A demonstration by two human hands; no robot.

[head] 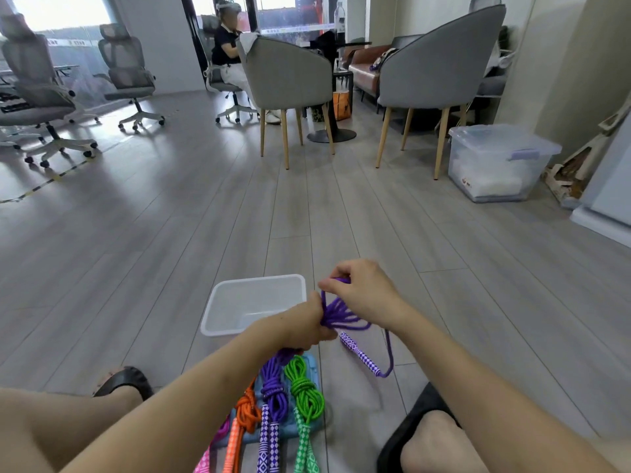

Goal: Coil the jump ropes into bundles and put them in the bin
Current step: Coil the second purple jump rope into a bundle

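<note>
Head view. Seated on grey plank floor (170,250), legs out at 7 and 5 o'clock, black shoe (124,380) on the near-left foot.

Left hand (304,324) just below frame centre, fingers curled tight round the gathered loops of a purple jump rope (341,314). Right hand (362,288) at 1 o'clock of the left, touching range, fingers pinching the top of the same purple loops. Loose purple tail trailing down at 5 o'clock to a purple-white checked handle (358,353) lying on the floor.

White bin (218,312) on the floor at 10 o'clock of the left hand, just beyond the wrist, open top, no rope visible inside.

Below the left forearm, at 6 o'clock: blue pad (312,367) with 3 coiled bundles side by side: orange bundle (247,409), purple bundle (273,387), green bundle (304,390), handles pointing toward the body. Pink handle (205,459) at the far left edge of that row, rope mostly hidden by the arm.

Background: 2 grey armchairs (286,76) at 12 o'clock, office chairs (126,70) at 10 o'clock, seated person (225,52) behind them, lidded clear storage box (495,162) at 2 o'clock.
</note>
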